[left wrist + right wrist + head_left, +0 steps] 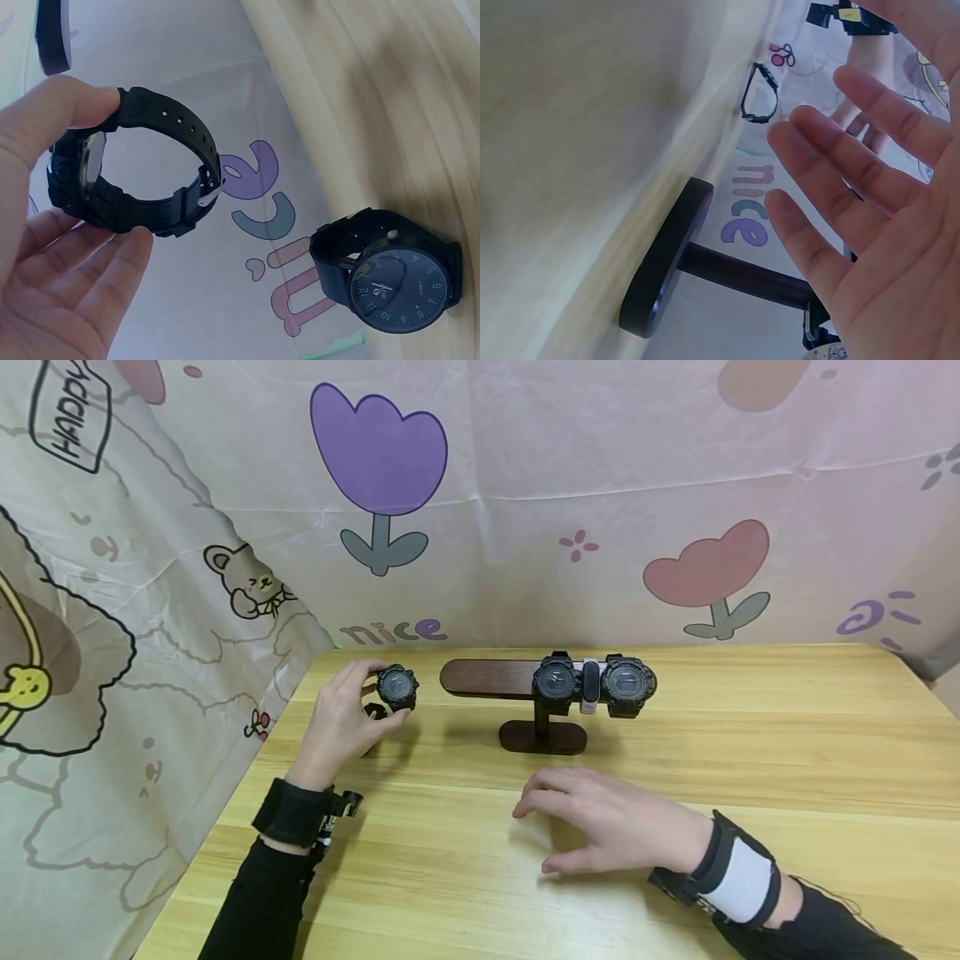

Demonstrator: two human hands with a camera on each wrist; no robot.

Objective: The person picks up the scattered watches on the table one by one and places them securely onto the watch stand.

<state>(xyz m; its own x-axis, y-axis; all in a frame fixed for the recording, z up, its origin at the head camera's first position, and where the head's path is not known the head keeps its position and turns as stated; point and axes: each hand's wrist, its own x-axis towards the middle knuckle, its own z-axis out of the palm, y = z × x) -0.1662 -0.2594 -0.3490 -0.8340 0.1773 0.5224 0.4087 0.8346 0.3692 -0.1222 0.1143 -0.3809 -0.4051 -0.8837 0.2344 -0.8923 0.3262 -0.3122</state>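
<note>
My left hand [366, 695] pinches a black digital watch [397, 687] by its case, thumb on one side and fingers on the other, and holds it just above the table's far left. In the left wrist view its buckled strap [161, 169] forms a loop. A second black watch [390, 281] with a round dial lies on the table under that hand. A dark wooden T-shaped stand [487, 678] carries two black watches [557, 683] [628, 683] and a white band [591, 683] on its right half. My right hand [592, 818] lies flat and empty in front of the stand, fingers spread [855, 195].
The light wooden table [787, 752] is enclosed by a printed fabric backdrop [600, 485] at the back and left. The stand's oval base [667, 255] sits mid-table. The bar's left half carries nothing.
</note>
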